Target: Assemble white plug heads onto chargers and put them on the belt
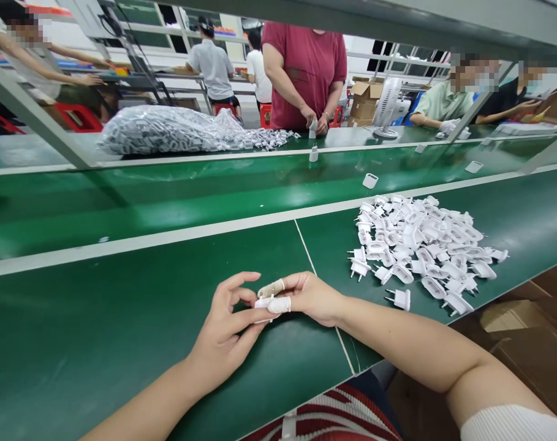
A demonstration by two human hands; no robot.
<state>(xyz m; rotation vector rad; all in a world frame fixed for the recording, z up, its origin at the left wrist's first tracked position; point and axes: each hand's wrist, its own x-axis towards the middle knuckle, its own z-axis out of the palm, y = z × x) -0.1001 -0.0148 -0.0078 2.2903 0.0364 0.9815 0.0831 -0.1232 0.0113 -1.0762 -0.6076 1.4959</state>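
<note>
In the head view, at the lower centre of the frame, the left hand (227, 327) and right hand (315, 298) both pinch a small white plug piece (262, 303), partly hidden by the fingers. The right thumb and forefinger wear finger cots (280, 304). White two-pin plug casings (420, 242) lie heaped at centre right on the green workbench (122, 331); a clear plastic bag (168, 125) fills the upper left.

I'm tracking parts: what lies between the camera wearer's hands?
The head view shows a small white part, partly covered, held between the left hand and right hand.
</note>
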